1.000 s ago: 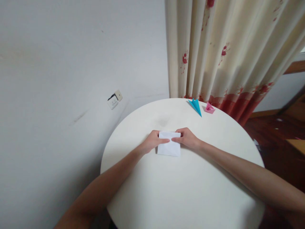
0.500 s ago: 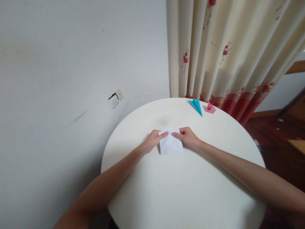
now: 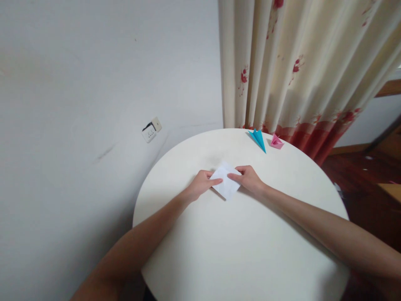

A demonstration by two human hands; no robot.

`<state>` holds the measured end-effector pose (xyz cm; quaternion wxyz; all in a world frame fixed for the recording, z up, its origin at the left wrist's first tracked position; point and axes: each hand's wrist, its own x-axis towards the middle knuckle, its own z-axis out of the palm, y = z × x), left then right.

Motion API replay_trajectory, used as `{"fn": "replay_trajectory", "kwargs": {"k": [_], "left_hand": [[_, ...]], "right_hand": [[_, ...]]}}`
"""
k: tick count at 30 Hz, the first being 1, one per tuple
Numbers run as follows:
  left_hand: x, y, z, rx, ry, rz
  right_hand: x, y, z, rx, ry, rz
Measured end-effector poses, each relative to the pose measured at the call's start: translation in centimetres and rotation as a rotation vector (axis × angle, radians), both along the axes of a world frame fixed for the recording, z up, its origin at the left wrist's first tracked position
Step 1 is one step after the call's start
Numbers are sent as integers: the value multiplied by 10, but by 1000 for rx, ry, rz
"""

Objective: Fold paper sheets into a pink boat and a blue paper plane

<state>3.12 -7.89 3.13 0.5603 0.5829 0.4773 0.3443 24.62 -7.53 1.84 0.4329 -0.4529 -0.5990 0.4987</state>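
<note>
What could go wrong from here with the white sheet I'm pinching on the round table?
1. The white paper is held only by the fingertips of the left hand and right hand, turned corner-on; it may slip and crease off-line.
2. The blue folded paper and pink folded paper sit close to the far rim of the table; a jolt might knock them off.

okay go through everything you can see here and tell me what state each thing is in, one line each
white paper: folded, lying corner-on on the table, pinched from both sides
left hand: fingers on the paper's left edge
right hand: fingers on its right edge
blue paper model: folded, lying untouched
pink paper model: folded, untouched
curtain: drawn
</note>
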Motion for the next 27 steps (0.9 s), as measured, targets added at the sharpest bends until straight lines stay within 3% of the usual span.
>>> {"fn": "replay_trajectory", "kwargs": {"k": [3, 7, 12, 15, 18, 23, 27], "left_hand": [[-1, 2, -1, 21, -46, 77], [-1, 2, -2, -3, -13, 61], [2, 0, -3, -23, -25, 82], [4, 0, -4, -5, -114, 135], [4, 1, -5, -3, -140, 159], [5, 1, -8, -11, -89, 102], [4, 2, -6, 20, -74, 110]], "right_hand": [[1, 0, 0, 4, 19, 16], [1, 2, -5, 33, -19, 50], [-3, 1, -6, -19, 98, -28], [-6, -2, -5, -125, 201, 108], [-6, -3, -8, -128, 142, 246], [-4, 2, -14, -88, 24, 174], [-3, 4, -12, -84, 26, 198]]}}
